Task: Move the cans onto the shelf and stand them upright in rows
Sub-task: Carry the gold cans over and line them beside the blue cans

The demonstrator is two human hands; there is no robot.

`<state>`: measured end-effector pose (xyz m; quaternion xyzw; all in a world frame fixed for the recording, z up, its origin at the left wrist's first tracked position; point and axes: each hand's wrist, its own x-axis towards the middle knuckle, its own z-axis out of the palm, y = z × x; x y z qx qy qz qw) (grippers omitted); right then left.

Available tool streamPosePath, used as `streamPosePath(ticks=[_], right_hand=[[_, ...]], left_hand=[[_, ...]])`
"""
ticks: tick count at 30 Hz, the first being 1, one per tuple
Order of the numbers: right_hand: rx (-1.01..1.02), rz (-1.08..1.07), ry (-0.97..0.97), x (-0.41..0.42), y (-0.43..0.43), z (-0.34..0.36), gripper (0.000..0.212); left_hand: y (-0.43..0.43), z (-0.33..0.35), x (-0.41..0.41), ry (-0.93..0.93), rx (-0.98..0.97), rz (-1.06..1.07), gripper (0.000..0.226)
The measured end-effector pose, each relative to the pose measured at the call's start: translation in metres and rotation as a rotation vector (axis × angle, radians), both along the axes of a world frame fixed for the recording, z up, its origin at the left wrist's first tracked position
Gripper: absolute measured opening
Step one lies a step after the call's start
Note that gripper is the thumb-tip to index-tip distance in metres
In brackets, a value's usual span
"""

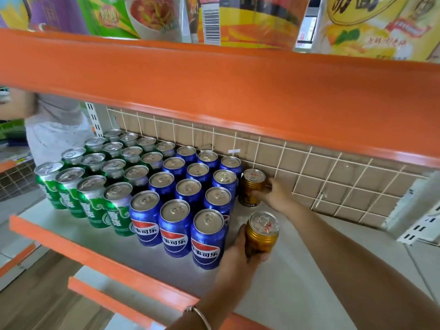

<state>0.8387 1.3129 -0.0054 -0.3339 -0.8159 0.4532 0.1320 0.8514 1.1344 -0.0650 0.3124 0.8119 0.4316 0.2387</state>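
On the white shelf point(297, 277) stand rows of green cans point(95, 203) at the left and blue cola cans point(175, 228) beside them, all upright. My right hand point(273, 194) grips a gold can point(252, 188) that stands upright at the back, next to the blue rows and close to the wire grid. My left hand point(240, 252) holds a second gold can point(261, 234) upright near the front, just right of the front blue can. Whether this can touches the shelf is hidden by my fingers.
An orange shelf edge point(238, 91) hangs low overhead, with snack bags point(152, 15) on it. A wire grid point(309, 167) backs the shelf. Bare shelf lies to the right of the gold cans. Another person point(54, 125) stands behind at the left.
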Motion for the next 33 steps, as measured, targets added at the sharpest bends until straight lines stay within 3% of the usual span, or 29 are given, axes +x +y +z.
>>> streamPosePath(ticks=[2,4,6,8,10,13,15,17,19,23,28,33], right_hand=[[-0.013,-0.059,-0.045,0.018,0.003,-0.002,0.053],[-0.169,-0.033,-0.03,0.045,0.003,0.0,0.039],[-0.399,0.117,-0.007,0.076,-0.001,0.001,0.044],[-0.481,0.272,-0.036,0.1,-0.009,0.001,0.058],[-0.384,0.309,-0.073,0.105,-0.022,-0.002,0.076],[-0.1,0.109,-0.017,0.089,-0.041,-0.01,0.081],[-0.011,0.038,0.058,0.078,-0.046,-0.016,0.076],[-0.003,0.044,0.118,0.07,-0.046,-0.022,0.066],[-0.017,0.067,0.147,0.064,-0.045,-0.023,0.061],[-0.041,0.132,0.157,0.056,-0.043,-0.021,0.062],[0.019,0.101,0.161,0.047,-0.046,-0.027,0.063],[0.037,0.1,0.142,0.043,-0.047,-0.025,0.065]], left_hand=[[0.0,0.002,0.002,-0.011,0.032,-0.016,0.078],[0.0,0.005,0.002,-0.095,0.131,-0.008,0.066],[0.005,0.003,-0.002,-0.052,0.18,0.011,0.061],[0.012,-0.004,-0.004,0.038,0.092,0.035,0.066],[0.017,-0.008,-0.005,0.118,0.054,0.04,0.065],[0.02,-0.005,-0.002,0.215,0.091,0.082,0.058],[0.023,-0.004,0.003,0.004,0.136,0.176,0.056],[0.012,0.004,0.009,0.235,0.013,-0.104,0.06],[0.009,-0.003,0.016,0.299,-0.125,-0.124,0.069],[0.005,0.001,0.017,0.166,-0.157,-0.15,0.075],[0.009,0.007,0.007,0.225,-0.217,-0.19,0.077],[0.018,0.008,0.0,0.21,-0.219,-0.223,0.093]])
